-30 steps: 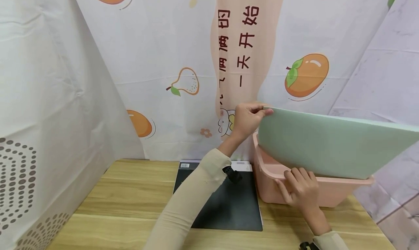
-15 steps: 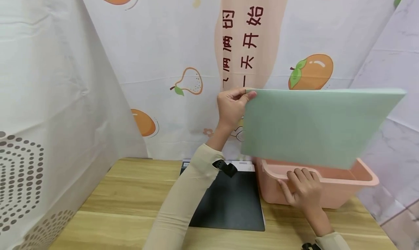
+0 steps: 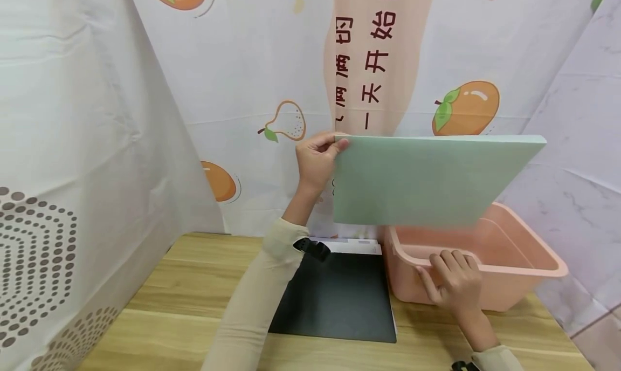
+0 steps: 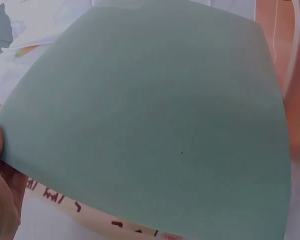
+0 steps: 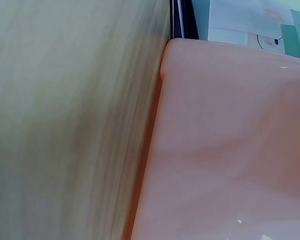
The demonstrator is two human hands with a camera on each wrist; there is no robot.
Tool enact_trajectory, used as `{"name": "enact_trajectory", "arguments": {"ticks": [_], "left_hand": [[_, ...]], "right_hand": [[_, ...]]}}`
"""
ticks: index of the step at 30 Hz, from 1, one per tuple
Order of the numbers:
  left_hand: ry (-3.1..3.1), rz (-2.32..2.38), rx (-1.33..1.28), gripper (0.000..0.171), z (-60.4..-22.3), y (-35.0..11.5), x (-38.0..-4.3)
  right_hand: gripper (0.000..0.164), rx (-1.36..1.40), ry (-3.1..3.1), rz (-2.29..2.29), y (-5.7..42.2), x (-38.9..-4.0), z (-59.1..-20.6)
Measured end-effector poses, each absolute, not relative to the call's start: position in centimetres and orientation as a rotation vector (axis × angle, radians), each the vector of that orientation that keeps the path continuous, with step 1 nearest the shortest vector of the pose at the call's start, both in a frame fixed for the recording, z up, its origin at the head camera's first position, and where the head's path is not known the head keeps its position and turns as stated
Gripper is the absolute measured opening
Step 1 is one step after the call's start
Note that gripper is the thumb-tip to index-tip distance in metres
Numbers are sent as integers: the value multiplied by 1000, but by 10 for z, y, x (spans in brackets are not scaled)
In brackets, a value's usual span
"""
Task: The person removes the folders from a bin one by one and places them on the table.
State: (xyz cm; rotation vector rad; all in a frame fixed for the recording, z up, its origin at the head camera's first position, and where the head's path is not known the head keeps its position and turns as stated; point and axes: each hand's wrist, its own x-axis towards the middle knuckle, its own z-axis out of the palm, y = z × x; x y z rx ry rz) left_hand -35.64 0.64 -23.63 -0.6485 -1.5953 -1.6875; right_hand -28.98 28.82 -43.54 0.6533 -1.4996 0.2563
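Note:
A thin, pale green rectangular sheet (image 3: 412, 179) hangs in the air, partly over the pink plastic bin (image 3: 514, 284). My left hand (image 3: 315, 163) pinches its upper left corner between thumb and fingers; in the left wrist view the sheet (image 4: 155, 110) fills most of the picture, with the hand (image 4: 2, 195) at its left edge. My right hand (image 3: 456, 282) grips the near rim of the bin, fingers over the edge and thumb against the outside. That hand is out of sight in the right wrist view, where the bin's wall (image 5: 220, 140) takes up the right side.
A dark flat folder (image 3: 339, 301) lies on the wooden table (image 3: 170, 295) left of the bin, with a white printed item (image 3: 359, 246) showing beyond its far edge. A printed cloth (image 3: 252, 47) hangs behind the table, and a white sheet (image 3: 97, 144) covers the left side.
My left hand has lifted the green sheet up out of the bin and carried it to the left. The right hand stays on the bin's rim.

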Motion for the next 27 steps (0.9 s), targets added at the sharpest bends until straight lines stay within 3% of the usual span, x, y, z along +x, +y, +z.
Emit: {"name": "enact_trajectory", "arguments": {"ticks": [27], "left_hand": [[-1379,-1950,-387,21,-292,-49,-361]], "right_hand": [[59,635,-1498,257,287,-292,-442]]}}
